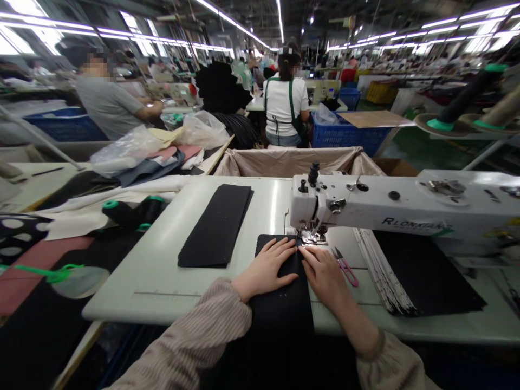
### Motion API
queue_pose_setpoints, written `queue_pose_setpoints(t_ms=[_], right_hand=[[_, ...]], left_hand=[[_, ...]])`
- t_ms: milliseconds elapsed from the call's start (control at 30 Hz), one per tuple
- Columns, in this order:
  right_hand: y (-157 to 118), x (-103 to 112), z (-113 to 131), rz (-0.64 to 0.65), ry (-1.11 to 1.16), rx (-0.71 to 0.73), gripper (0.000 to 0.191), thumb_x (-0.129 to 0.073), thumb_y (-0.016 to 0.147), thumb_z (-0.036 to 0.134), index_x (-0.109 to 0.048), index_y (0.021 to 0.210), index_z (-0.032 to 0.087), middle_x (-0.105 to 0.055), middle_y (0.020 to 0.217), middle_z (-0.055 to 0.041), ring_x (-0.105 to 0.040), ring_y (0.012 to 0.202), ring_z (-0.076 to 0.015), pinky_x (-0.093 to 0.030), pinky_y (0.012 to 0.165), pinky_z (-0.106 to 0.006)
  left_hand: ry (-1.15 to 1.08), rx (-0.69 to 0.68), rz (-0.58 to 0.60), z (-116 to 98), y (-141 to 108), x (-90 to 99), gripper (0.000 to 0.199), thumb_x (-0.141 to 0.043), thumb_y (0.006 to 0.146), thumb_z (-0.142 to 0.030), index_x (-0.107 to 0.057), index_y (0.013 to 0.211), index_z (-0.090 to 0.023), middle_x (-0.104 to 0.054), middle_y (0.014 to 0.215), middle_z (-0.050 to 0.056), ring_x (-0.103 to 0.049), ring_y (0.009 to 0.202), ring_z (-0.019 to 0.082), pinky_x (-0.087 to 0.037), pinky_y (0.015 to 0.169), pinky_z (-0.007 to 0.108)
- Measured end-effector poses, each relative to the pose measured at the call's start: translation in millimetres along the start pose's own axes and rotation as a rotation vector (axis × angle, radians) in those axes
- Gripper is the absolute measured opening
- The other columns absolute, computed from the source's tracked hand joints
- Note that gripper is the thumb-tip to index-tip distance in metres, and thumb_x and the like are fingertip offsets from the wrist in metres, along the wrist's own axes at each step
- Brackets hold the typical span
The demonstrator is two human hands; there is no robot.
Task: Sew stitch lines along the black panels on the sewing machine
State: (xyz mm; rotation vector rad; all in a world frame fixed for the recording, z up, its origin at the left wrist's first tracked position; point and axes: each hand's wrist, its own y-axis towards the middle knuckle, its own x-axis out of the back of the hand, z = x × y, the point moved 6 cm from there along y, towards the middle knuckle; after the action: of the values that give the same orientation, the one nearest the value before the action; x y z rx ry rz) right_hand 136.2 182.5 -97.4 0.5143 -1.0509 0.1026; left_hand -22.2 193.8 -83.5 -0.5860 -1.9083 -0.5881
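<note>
A black fabric panel (284,309) lies under both hands, its far right edge by the needle area of a white sewing machine (390,203). My left hand (268,268) rests flat on the panel with its fingers spread. Close to the presser foot (312,236), my right hand (325,273) lies at the panel's right edge, fingers extended and palm down. Pink-handled thread snips (346,268) are just right of my right hand. To the left sits a stack of black panels (217,225); on the right, under the machine arm, more black pieces (430,276) show pale edges.
Black thread spools (132,211), plastic bags and fabric scraps lie at the left. A cloth-lined bin (284,162) stands behind the table (162,281). Two people sit at machines farther back, near a blue crate (345,138). Thread cones (463,103) stand at upper right.
</note>
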Motion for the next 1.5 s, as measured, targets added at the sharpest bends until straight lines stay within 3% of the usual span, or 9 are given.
queue_pose_setpoints(t_ms=[733, 1100, 1233, 1500], right_hand=[[0.0, -4.3, -4.5, 0.009, -0.008, -0.004, 0.040, -0.044, 0.098, 0.027, -0.056, 0.136, 0.026, -0.061, 0.127, -0.0091, -0.053, 0.116, -0.0268, -0.045, 0.099, -0.046], [1.7, -0.4, -0.8, 0.008, -0.003, 0.009, 0.039, -0.043, 0.098, 0.028, -0.057, 0.135, 0.026, -0.062, 0.127, -0.0088, -0.053, 0.119, -0.0252, -0.045, 0.100, -0.045], [0.4, 0.1, -1.5, 0.007, 0.005, 0.001, 0.039, -0.043, 0.099, 0.028, -0.057, 0.135, 0.026, -0.062, 0.127, -0.0089, -0.052, 0.118, -0.0254, -0.044, 0.101, -0.045], [0.2, -0.3, -1.3, 0.010, 0.015, -0.017, 0.042, -0.044, 0.098, 0.028, -0.054, 0.139, 0.027, -0.061, 0.127, -0.0096, -0.053, 0.118, -0.0267, -0.045, 0.099, -0.046]], left_hand=[[-0.035, -0.013, -0.005, 4.1, 1.7, -0.4, 0.070, -0.062, 0.087, -0.052, -0.038, 0.147, -0.026, -0.039, 0.154, 0.007, -0.030, 0.146, 0.027, -0.016, 0.122, 0.048], [-0.037, -0.032, -0.012, 8.6, 5.2, 0.5, 0.060, -0.059, 0.090, -0.051, -0.044, 0.143, -0.027, -0.041, 0.153, 0.005, -0.032, 0.145, 0.025, -0.017, 0.122, 0.047], [-0.046, -0.040, -0.010, 9.7, 4.4, 0.8, 0.058, -0.059, 0.091, -0.051, -0.045, 0.143, -0.029, -0.042, 0.153, 0.004, -0.033, 0.144, 0.025, -0.019, 0.121, 0.047], [-0.054, -0.088, -0.034, 4.5, 2.5, 6.9, 0.037, -0.054, 0.096, -0.035, -0.057, 0.132, -0.029, -0.055, 0.139, 0.004, -0.047, 0.129, 0.024, -0.035, 0.111, 0.041]])
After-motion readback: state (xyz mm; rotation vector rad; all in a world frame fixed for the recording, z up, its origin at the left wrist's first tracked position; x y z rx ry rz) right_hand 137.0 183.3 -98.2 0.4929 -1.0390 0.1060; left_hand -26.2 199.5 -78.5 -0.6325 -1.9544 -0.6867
